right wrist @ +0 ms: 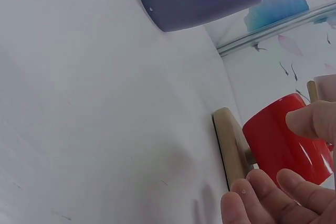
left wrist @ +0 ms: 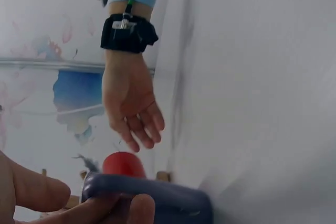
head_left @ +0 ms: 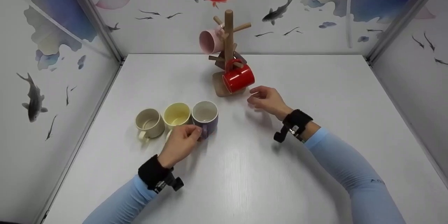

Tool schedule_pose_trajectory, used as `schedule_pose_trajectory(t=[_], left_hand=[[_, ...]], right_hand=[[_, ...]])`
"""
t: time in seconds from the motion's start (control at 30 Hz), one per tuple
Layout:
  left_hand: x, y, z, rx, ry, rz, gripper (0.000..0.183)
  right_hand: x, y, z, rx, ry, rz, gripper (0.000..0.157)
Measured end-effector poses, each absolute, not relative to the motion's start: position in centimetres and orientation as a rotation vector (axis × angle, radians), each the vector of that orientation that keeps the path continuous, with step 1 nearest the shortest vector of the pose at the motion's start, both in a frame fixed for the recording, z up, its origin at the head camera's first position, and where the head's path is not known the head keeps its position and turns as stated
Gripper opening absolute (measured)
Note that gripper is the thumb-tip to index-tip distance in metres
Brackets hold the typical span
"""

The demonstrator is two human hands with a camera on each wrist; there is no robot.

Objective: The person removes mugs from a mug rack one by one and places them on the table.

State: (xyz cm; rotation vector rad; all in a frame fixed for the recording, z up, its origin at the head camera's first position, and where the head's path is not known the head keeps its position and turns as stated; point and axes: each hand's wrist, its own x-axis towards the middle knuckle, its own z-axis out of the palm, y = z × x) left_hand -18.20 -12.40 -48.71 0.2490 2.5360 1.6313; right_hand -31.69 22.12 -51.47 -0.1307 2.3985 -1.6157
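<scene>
The upright purple mug (head_left: 207, 118), pale inside, is pinched at its handle by the left hand (head_left: 179, 145). Near the red mug (head_left: 240, 78), hung on the wooden rack (head_left: 229, 38), the right hand (head_left: 268, 101) is held loosely curved, gripping nothing.

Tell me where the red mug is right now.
In the head view, the red mug hangs low on the wooden rack, just right of the picture's centre, with the right hand close by at its lower right.
</scene>
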Motion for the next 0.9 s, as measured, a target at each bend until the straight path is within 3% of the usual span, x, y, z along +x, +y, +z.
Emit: schedule_pose_trajectory(t=[0.27,0.67,0.9], left_hand=[[-18.6,-13.0,-46.3,0.388,2.902,1.497,0.016],[-19.1,-8.4,-45.2,0.915,3.204,0.996,0.022],[-18.0,-5.5,-46.2,1.142,3.102,0.716,0.027]], right_hand=[[-32.1,22.1,-51.2,0.069,2.214,-1.804,0.071],[-33.1,21.3,-51.4,0.226,1.851,-2.123,0.085],[-33.7,20.1,-51.3,0.297,1.731,-2.219,0.104]])
